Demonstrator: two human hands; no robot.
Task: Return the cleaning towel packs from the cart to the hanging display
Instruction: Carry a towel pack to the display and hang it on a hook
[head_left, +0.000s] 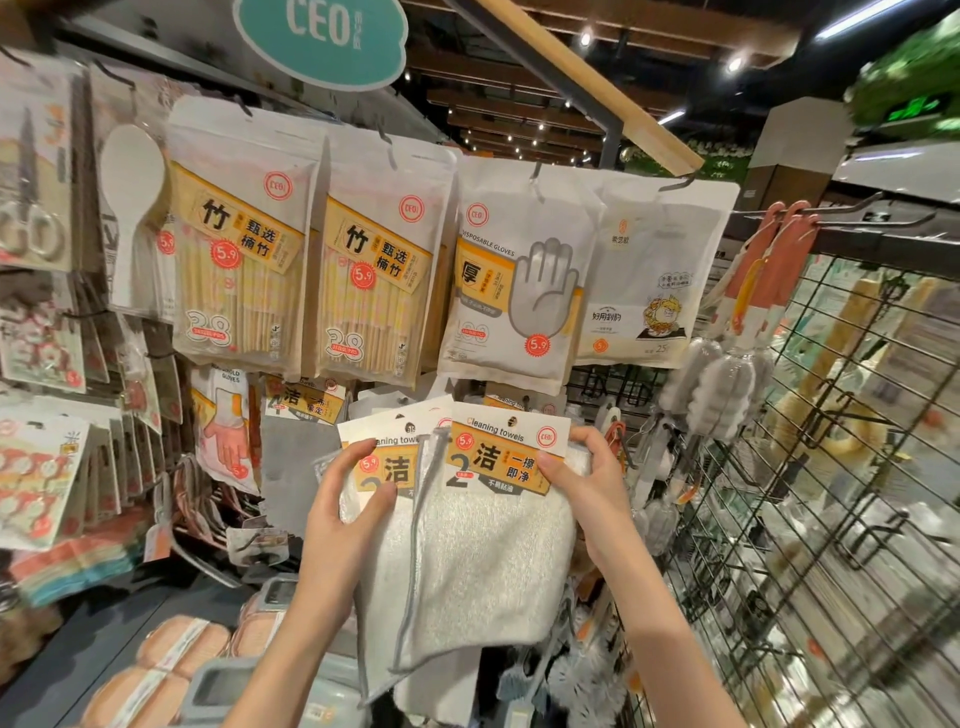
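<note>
Two cleaning towel packs are held up in front of the hanging display. The right pack (493, 545) is a white towel with a grey edge and an orange "Cleaning towels" card; it overlaps the left pack (382, 462). My left hand (340, 506) grips the left pack's side, thumb across its card. My right hand (584, 475) pinches the right pack's upper right corner. Both cards reach up to just under the row of hanging bags. A further towel pack (304, 402) hangs on the display behind them. The cart is out of view.
Bamboo chopstick bags (239, 260) (374, 291), a disposable gloves bag (514, 291) and a white pouch (649, 275) hang on hooks above. Bottle brushes (727, 379) hang on the right beside a wire grid panel (831, 493). Household gloves (226, 426) and sponges (171, 660) fill the lower left.
</note>
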